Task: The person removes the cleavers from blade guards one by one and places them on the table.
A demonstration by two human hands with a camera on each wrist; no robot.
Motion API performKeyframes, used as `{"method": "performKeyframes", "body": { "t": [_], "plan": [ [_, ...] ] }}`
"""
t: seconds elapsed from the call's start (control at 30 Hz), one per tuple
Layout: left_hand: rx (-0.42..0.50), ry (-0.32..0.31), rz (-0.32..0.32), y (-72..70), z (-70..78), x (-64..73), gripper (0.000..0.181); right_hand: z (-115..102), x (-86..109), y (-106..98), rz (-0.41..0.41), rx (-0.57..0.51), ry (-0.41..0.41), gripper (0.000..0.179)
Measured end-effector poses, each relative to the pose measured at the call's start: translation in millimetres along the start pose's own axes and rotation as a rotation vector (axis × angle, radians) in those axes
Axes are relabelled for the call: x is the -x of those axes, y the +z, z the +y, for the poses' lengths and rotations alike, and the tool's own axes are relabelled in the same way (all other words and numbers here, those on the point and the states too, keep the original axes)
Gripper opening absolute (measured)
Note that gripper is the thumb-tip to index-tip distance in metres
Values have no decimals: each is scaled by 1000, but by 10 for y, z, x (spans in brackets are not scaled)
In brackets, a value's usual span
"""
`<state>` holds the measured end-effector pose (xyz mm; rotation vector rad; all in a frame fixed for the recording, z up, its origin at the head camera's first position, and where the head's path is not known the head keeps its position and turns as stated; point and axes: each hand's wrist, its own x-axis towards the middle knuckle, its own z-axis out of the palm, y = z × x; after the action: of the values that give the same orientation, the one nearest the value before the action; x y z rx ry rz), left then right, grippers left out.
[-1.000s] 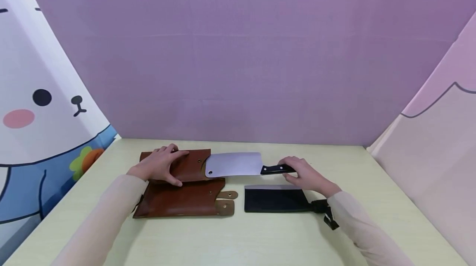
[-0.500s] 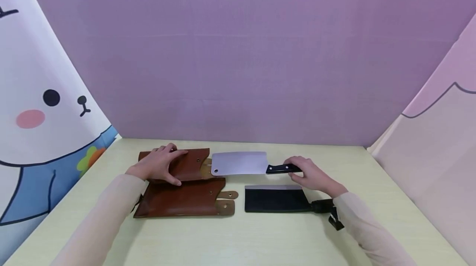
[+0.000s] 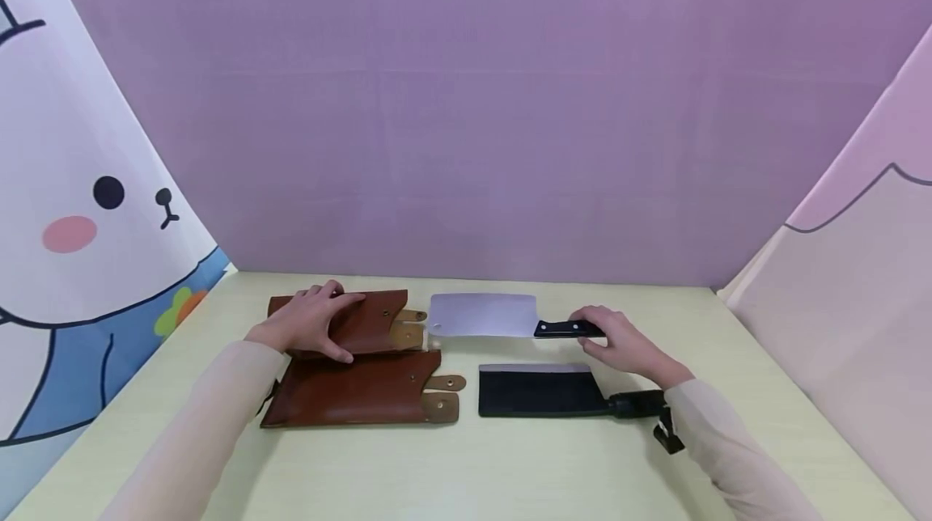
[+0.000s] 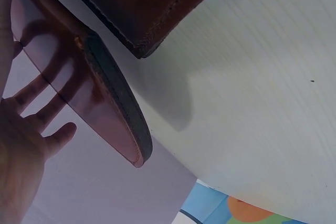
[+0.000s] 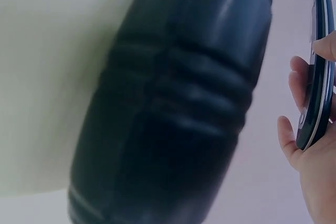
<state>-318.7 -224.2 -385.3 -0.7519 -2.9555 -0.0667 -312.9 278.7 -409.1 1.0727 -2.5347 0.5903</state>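
Observation:
My right hand [image 3: 628, 341] holds a cleaver [image 3: 484, 315] by its black riveted handle [image 5: 315, 77], blade flat and pointing left. At the left, my left hand [image 3: 309, 324] grips the far brown leather knife sheath [image 3: 364, 320], thumb at its near edge and fingers across toward the far one. The cleaver's tip stands just right of that sheath's open mouth, apart from it. Its two tan snap straps [image 3: 408, 335] show at the mouth. In the left wrist view, fingers [image 4: 62, 134] of the left hand lie along the sheath's edge.
Nearer me lies a second brown sheath [image 3: 349, 391]. A black-bladed cleaver [image 3: 542, 393] with a pale edge lies below the right hand; its dark ridged handle [image 5: 173, 93] looms in the right wrist view. Behind the pale table [image 3: 466, 472] hangs a purple cloth [image 3: 466, 116].
The held cleaver has come out of the far sheath and moved right with my right hand, uncovering the straps. My left hand and its sheath have shifted very slightly left.

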Motion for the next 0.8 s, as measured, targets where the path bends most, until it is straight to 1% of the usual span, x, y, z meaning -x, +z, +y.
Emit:
{"method": "performKeyframes", "body": {
  "t": [0.2,0.3,0.47,0.63,0.8],
  "plan": [
    [-10,-9,13,14,-7,-19,101,43,58,-18,-8,8,36,26],
    [-7,-12,20,20,-5,-32,100,69,88,-21,0,12,37,26],
    [7,-16,26,24,17,-67,100,128,150,-26,22,14,38,25],
    [7,-11,34,32,48,-104,100,185,209,-35,18,24,69,26],
    [22,-9,37,26,91,-133,100,231,254,-60,34,29,70,26]
  ]
}}
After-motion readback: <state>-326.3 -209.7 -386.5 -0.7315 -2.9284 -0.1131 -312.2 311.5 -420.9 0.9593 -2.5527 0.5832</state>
